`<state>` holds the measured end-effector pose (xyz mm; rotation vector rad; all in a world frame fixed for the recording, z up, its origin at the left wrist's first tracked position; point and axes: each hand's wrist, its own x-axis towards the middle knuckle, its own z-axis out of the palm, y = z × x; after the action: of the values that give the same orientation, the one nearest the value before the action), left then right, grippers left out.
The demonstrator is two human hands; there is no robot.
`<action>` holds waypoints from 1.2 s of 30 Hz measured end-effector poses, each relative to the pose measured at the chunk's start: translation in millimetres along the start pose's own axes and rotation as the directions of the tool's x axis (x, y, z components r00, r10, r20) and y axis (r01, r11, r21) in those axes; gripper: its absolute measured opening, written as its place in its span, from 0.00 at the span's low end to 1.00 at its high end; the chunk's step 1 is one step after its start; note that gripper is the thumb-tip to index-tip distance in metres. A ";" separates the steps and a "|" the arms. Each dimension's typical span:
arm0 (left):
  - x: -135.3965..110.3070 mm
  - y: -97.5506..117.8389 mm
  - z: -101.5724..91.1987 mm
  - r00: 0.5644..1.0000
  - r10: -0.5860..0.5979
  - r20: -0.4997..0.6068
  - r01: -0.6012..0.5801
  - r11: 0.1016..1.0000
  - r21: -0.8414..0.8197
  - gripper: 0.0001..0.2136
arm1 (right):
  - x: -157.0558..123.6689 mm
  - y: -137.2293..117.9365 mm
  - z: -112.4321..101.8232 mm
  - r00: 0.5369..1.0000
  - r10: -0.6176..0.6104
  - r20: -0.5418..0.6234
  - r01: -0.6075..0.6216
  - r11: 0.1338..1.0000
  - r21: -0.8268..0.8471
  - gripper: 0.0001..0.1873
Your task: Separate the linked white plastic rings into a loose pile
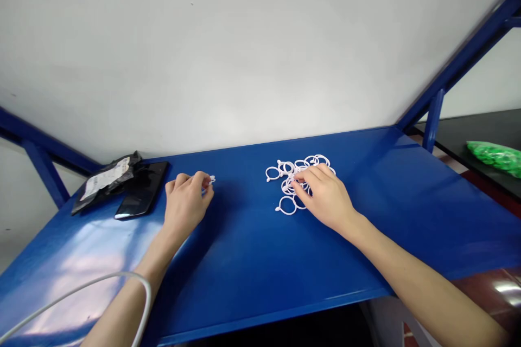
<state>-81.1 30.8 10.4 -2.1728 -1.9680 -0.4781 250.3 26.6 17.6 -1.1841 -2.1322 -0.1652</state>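
Several white plastic curtain rings (pixel 287 205), each with a small knob-like eyelet, lie in a loose pile on the blue table (pixel 244 260). Over the pile's right side, my right hand (pixel 325 192) has its thumb and forefinger pinched at one of the rings; its other fingers cover part of the heap. To the left, apart from the pile, my left hand (pixel 187 200) is closed just above the table. A small white piece, the eyelet end of a curtain ring (pixel 212 179), sticks out between its thumb and forefinger. The rest of that ring is mostly hidden by the fingers.
A black plastic package (pixel 108 181) with a white label and a dark phone (pixel 142 192) lie at the back left. A white cable (pixel 97 279) loops across my left forearm. Blue frame bars (pixel 433 119) flank the table. A green bag (pixel 494 157) sits on a dark surface at right.
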 end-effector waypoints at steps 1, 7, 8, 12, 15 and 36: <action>-1.4 5.0 -0.8 1.000 0.008 -0.008 -0.009 0.996 -0.086 0.06 | -0.5 -4.2 0.1 0.999 -0.040 0.011 0.040 0.999 0.034 0.09; -17.6 40.2 -9.7 0.986 0.109 0.125 -0.009 0.787 -0.617 0.07 | -6.5 -28.2 4.6 0.976 -0.179 0.120 0.144 0.957 0.253 0.09; -21.1 46.0 -12.1 0.976 0.152 0.155 -0.007 0.735 -0.678 0.07 | -7.7 -31.1 5.7 0.974 -0.183 0.136 0.137 0.948 0.289 0.09; -32.7 64.6 -21.2 0.906 0.336 0.257 0.051 0.516 -0.855 0.04 | -11.6 -39.3 9.7 0.963 -0.187 0.193 0.089 0.899 0.428 0.12; -36.7 72.1 -24.1 0.881 0.379 0.284 0.101 0.436 -0.894 0.03 | -13.1 -42.1 10.7 0.960 -0.214 0.183 0.094 0.855 0.509 0.07; -47.6 82.4 -12.5 0.909 0.366 -0.199 -0.395 0.602 -0.694 0.05 | -19.1 -49.3 8.4 0.942 -0.283 0.181 0.193 0.896 0.400 0.14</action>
<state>-4.7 -27.2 12.7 -2.8953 -1.3058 -1.3975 213.9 -11.8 9.6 -0.7416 -2.3758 0.2837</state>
